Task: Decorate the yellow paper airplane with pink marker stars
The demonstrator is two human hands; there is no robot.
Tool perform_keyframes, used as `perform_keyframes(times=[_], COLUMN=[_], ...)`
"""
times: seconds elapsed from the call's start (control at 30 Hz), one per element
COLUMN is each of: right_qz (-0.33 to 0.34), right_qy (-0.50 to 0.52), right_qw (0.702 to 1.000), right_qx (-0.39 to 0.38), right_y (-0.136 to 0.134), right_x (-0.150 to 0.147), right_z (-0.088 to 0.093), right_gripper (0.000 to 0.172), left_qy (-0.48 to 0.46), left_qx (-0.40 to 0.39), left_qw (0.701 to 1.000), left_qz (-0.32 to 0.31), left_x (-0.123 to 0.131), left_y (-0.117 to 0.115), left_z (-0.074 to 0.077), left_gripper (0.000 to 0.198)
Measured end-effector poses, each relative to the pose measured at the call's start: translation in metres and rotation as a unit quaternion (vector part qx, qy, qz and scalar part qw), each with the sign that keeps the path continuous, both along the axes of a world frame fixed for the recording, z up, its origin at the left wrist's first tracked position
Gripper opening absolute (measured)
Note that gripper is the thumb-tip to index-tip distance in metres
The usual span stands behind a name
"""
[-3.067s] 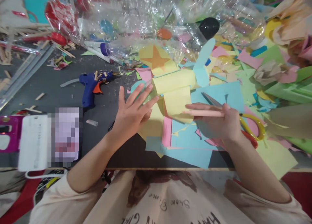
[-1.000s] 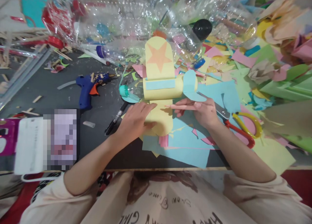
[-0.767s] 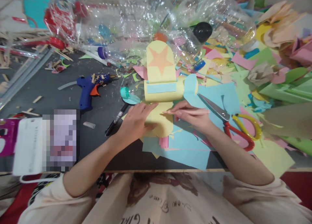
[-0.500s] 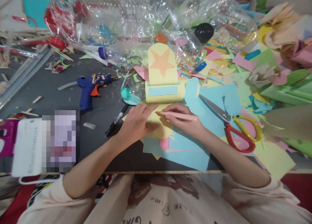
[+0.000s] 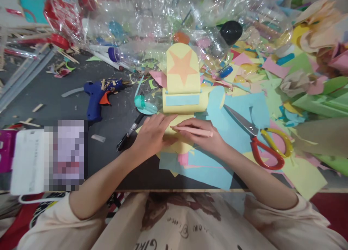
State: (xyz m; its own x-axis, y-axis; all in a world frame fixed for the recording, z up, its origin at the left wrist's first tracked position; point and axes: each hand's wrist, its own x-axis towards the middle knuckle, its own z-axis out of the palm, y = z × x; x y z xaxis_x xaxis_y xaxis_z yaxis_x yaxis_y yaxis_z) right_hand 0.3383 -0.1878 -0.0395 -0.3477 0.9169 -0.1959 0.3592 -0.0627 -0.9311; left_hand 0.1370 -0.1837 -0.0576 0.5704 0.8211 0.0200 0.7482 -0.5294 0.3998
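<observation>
My right hand (image 5: pixel 205 134) is closed around a pale pink pen (image 5: pixel 194 130), its tip against a piece of yellow paper (image 5: pixel 185 146). My left hand (image 5: pixel 152 134) lies flat with fingers stretched over that paper's left side, pressing on it. Just beyond both hands lies a small plastic bottle (image 5: pixel 153 101) with a green cap, wrapped in yellow paper. From the wrap rises a rounded yellow flap (image 5: pixel 182 69) bearing an orange star. A blue paper strip (image 5: pixel 182 99) crosses the wrap, and a rounded blue paper piece (image 5: pixel 216 98) is at its right end.
Scissors (image 5: pixel 254 132) with red and yellow handles rest on blue paper (image 5: pixel 244 98) at the right. A blue glue gun (image 5: pixel 96 98), a black marker (image 5: pixel 129 132) and a phone (image 5: pixel 70 148) are on the left. Clear plastic bottles (image 5: pixel 144 18) and paper scraps (image 5: pixel 274 67) crowd the back.
My right hand has shifted slightly left with the pen, whose tip has moved along the yellow paper towards my left hand. My left hand stays in place. The view has shifted a little.
</observation>
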Motion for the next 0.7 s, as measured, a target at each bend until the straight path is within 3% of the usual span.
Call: perform_keyframes(times=[0.3,0.5,0.7], right_qz=[0.021,-0.039,-0.052], right_qy=[0.019,-0.041,-0.026], right_qw=[1.000,0.998,0.997], right_qx=[0.010,0.028,0.052], right_y=[0.002,-0.007,-0.012], right_x=[0.002,0.007,0.010], right_z=[0.000,-0.003,-0.001], right_gripper=[0.018,0.018,0.016], left_qy=[-0.007,0.002,-0.004], left_qx=[0.008,0.001,0.000], left_qw=[1.000,1.000,1.000], left_qz=[-0.006,-0.009,-0.012], left_x=[-0.001,-0.002,-0.004], left_y=[0.000,0.001,0.000], left_z=[0.001,0.001,-0.001], left_gripper=[0.053,0.056,0.057])
